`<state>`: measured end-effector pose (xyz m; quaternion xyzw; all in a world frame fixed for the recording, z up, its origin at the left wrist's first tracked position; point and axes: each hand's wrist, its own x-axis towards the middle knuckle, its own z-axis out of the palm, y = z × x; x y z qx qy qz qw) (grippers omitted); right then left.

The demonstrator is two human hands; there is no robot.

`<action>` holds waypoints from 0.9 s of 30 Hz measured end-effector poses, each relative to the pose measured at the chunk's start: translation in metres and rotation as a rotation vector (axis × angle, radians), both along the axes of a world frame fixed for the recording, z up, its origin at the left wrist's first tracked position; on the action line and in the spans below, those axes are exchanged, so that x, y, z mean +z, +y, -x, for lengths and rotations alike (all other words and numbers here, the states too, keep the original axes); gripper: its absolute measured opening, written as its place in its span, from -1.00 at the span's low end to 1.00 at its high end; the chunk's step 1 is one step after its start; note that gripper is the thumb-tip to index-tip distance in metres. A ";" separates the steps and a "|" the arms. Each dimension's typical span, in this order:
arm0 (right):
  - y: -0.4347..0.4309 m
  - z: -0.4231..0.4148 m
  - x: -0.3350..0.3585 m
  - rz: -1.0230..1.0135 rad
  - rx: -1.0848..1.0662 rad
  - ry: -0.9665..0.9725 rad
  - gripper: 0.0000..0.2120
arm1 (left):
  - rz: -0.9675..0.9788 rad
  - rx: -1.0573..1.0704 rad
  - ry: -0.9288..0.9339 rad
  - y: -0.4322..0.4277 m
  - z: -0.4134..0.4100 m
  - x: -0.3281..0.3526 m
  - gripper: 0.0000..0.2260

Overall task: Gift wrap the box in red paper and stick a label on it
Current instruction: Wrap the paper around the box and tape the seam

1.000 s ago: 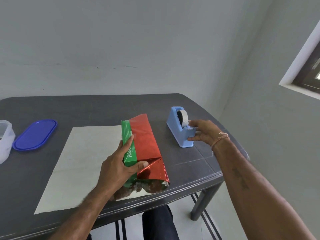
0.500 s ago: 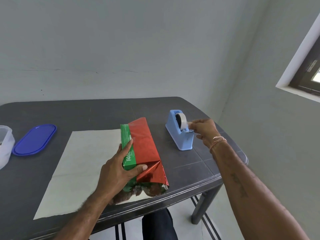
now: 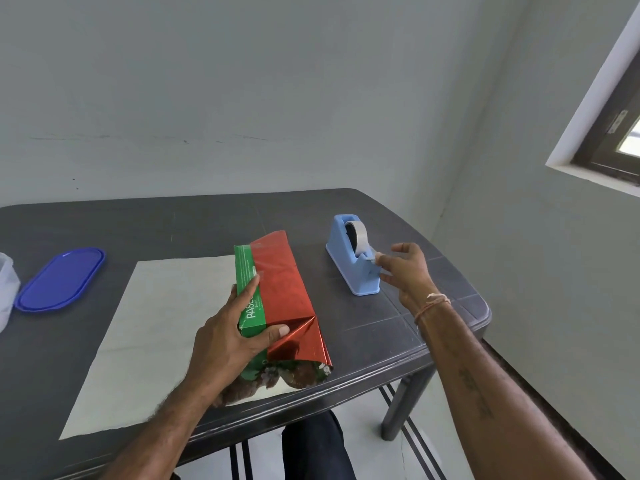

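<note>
- The box [image 3: 250,299] is lying lengthwise on the near part of the surface [image 3: 180,223], its green top strip showing and the red paper [image 3: 287,296] folded up over its right side
- The rest of the sheet is spreading out flat to the left of the box, pale underside up, and the near end of the wrap is gaping open towards me
- My left hand [image 3: 228,341] is gripping the box from above, fingers curling over the green edge and the thumb pressing the red flap down at the near corner
- My right hand [image 3: 405,271] is reaching to the tape dispenser [image 3: 349,271], which is standing just to the right of the box, and thumb and forefinger are pinching the loose end of the tape [image 3: 375,258] at the cutter
- I am judging this to be the fixing step: the first fold is being held in place while I am getting a strip to fasten it
- The next move is asking for a steady pull and a tear against the blade, then carrying the strip across to the paper edge without letting the left thumb slip
- The left side of the sheet, both ends and the label are all remaining to be done, and I am not seeing any label in view
- Further out, a blue lid [image 3: 60,278] and a clear tub [image 3: 5,292] are sitting at the far left of the surface
</note>
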<state>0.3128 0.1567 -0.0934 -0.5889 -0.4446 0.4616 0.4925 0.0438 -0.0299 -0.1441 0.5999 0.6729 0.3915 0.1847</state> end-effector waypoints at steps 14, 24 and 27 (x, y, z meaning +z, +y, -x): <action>-0.009 0.006 -0.029 -0.080 -0.103 -0.118 -0.70 | -0.017 0.004 0.027 0.000 -0.002 0.001 -0.10; -0.033 0.013 -0.060 -0.057 -0.172 -0.156 -0.68 | -0.017 0.008 0.021 -0.001 -0.001 0.001 -0.08; -0.041 0.021 -0.049 -0.091 -0.112 -0.084 -0.68 | -0.016 0.001 0.023 0.000 -0.001 0.001 -0.09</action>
